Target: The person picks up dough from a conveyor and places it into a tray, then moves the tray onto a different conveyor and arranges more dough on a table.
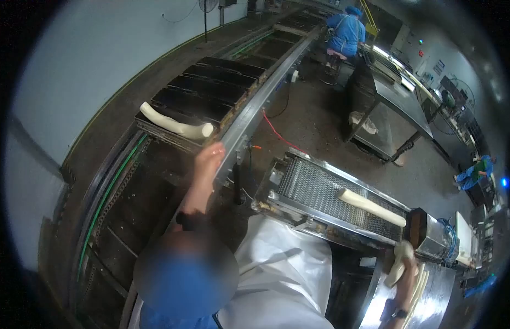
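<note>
My left hand (210, 157) is beside the metal rail of the left conveyor, with nothing visible in it and its fingers appearing loosely extended. Just beyond it, a long pale dough roll (178, 123) lies slightly bent across the nearest dark tray (178, 109). At the lower right, my right hand (407, 267) grips a pale dough piece (396, 266), blurred by motion, above a metal table (438, 290). More long dough strips (421, 290) lie there beside my wrist. Another dough roll (373, 207) rests on the mesh belt (307, 181) between my hands.
Several dark trays (219, 82) line the left conveyor, edged by a long metal rail (260, 101). A metal box (433, 238) stands at the mesh belt's right end. A worker in blue (345, 35) sits farther back near a steel table (400, 98). A red cable (279, 134) crosses the floor.
</note>
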A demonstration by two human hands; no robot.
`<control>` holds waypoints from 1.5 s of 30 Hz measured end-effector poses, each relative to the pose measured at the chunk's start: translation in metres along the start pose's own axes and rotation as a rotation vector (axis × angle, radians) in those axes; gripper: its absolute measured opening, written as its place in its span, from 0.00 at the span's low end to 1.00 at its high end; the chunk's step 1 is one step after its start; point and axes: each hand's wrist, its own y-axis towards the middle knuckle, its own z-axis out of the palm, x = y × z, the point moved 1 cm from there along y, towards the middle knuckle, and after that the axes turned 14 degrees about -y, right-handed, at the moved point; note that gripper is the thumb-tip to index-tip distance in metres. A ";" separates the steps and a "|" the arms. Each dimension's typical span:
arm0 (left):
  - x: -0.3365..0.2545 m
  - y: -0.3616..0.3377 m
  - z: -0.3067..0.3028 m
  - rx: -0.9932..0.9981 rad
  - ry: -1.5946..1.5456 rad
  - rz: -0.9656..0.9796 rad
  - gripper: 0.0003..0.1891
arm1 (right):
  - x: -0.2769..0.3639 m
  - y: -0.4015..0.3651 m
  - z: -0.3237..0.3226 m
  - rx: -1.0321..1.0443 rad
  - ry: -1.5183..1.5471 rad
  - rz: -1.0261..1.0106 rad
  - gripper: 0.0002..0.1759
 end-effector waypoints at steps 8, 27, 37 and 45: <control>0.021 -0.079 -0.048 0.054 -0.070 -0.004 0.16 | 0.173 0.152 -0.011 0.078 -0.135 -0.666 0.19; -0.087 -0.103 -0.086 -0.175 -0.006 0.261 0.18 | 0.111 0.167 0.360 0.587 -1.248 -0.962 0.26; -0.089 -0.105 -0.094 -0.217 0.106 0.213 0.19 | 0.165 0.156 0.333 0.190 -0.771 -1.028 0.17; -0.082 -0.115 -0.134 -0.589 -0.148 0.500 0.18 | 0.365 0.064 0.246 0.787 0.528 -1.015 0.35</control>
